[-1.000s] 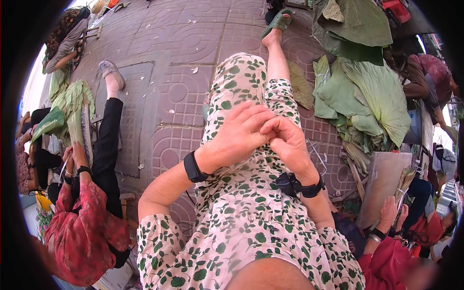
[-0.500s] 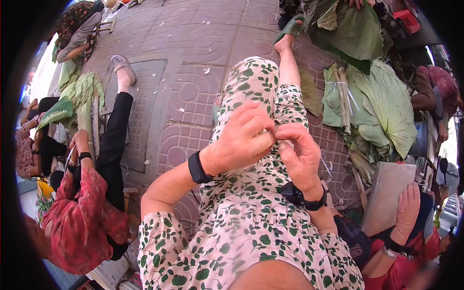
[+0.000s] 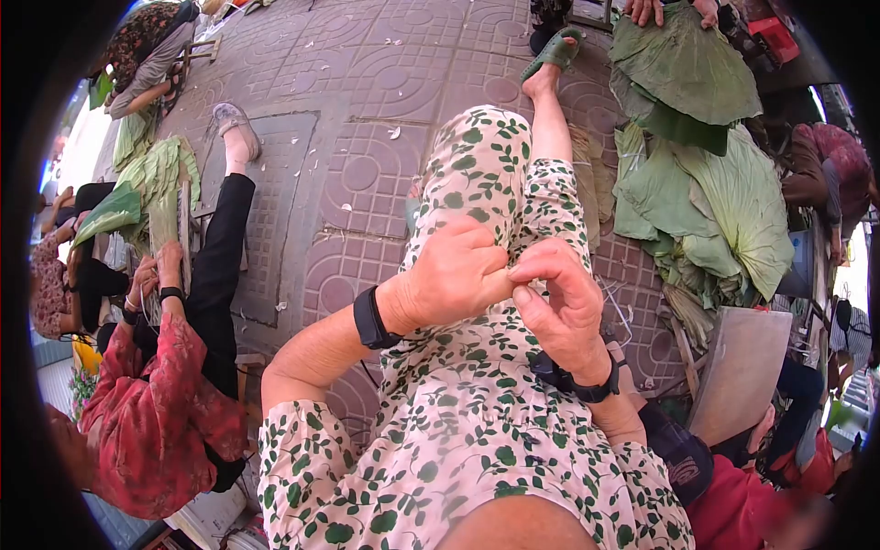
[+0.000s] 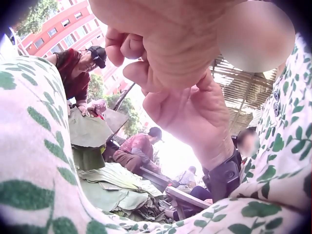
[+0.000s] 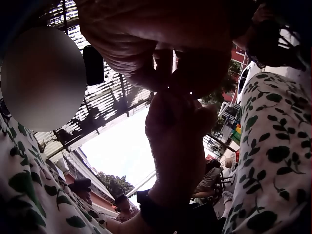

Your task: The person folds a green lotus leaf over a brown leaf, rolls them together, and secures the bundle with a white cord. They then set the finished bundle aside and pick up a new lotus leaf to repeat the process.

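Note:
Both my hands meet over my lap in the head view, above leaf-print clothing (image 3: 458, 385). My left hand (image 3: 449, 280) has its fingers curled in, knuckles forward. My right hand (image 3: 564, 307) comes from the other side, its index finger and thumb bent, tips right at the left hand's thumb and index finger. No object shows between them; the contact point is small and partly covered by fingers. The left wrist view has the curled left hand (image 4: 165, 39) close up, the right hand (image 4: 192, 124) behind it. In the right wrist view the left hand (image 5: 173, 136) is dark against bright sky.
Large green leaves (image 3: 724, 202) lie piled at my right, with a dull green leaf (image 3: 683, 64) held by another person's hands beyond. A board (image 3: 741, 367) leans nearby. At my left a person in a red top (image 3: 151, 422) sits by more leaves (image 3: 156, 174). Patterned paving (image 3: 367, 174) lies ahead.
My left hand's fingers have curled in from a more extended pose, while the fingertips of both hands stay together. The dull green leaf at the right has swung into fuller view under another person's hands.

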`<state>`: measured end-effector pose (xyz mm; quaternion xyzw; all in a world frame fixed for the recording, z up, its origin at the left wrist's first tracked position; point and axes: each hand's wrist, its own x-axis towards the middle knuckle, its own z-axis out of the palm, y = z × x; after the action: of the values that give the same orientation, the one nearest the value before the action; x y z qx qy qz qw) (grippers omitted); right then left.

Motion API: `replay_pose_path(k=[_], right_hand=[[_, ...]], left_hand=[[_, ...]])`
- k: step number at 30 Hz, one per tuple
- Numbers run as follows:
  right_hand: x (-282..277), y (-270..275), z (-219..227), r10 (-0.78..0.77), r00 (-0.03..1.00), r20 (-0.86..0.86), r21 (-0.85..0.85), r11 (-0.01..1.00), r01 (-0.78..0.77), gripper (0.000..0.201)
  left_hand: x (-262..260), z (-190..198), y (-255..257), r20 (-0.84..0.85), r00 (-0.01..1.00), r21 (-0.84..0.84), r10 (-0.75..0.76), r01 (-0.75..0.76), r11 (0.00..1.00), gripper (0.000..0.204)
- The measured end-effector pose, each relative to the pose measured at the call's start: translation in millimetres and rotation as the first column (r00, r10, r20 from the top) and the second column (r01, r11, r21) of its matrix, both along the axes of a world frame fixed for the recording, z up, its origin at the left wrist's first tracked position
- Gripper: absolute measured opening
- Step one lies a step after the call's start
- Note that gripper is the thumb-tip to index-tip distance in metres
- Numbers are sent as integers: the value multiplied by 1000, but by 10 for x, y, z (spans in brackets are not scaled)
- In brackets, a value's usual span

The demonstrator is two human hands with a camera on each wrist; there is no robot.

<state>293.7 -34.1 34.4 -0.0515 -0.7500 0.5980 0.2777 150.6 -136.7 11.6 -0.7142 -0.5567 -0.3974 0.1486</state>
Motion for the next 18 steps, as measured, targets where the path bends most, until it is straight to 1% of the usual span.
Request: replay_pose_path(k=[2,6,8,9,11,12,14,15,17,18], right_hand=[[-11,12,-19,11,1000,1,27,1000,-11,21],[-16,13,-18,22,999,32,6,1000,-23,22],[-9,-3,-1,57,987,150,-129,991,-38,21],[-9,-4,-12,56,987,149,-129,991,-36,21],[-16,-5,-60,45,980,196,-117,993,-22,18],[-25,-3,-79,43,980,192,-117,993,-20,18],[-38,4,-116,124,955,269,-325,945,-32,15],[-50,19,-148,118,956,267,-328,944,-25,15],[-75,52,-201,272,891,363,-489,870,-67,14],[-118,26,-179,293,898,330,-573,818,-56,14]], left_hand=[[0,-17,-3,-3,1000,1,-9,9,1000,17],[-25,-6,-23,-33,999,-41,-19,17,999,16],[-35,13,-29,-32,999,-100,-22,19,995,15],[-44,-7,-38,-33,999,-100,-23,20,995,15],[-71,-75,-59,-30,999,-176,-41,35,984,15],[-84,-98,-73,-34,998,-177,-43,37,984,15],[-97,-139,-96,-16,999,-263,-39,33,964,13],[-108,-172,-97,-17,999,-266,-46,40,963,13],[-94,-235,-121,19,999,-302,-29,33,953,10],[-73,-257,-153,30,999,-314,-39,46,948,10]])
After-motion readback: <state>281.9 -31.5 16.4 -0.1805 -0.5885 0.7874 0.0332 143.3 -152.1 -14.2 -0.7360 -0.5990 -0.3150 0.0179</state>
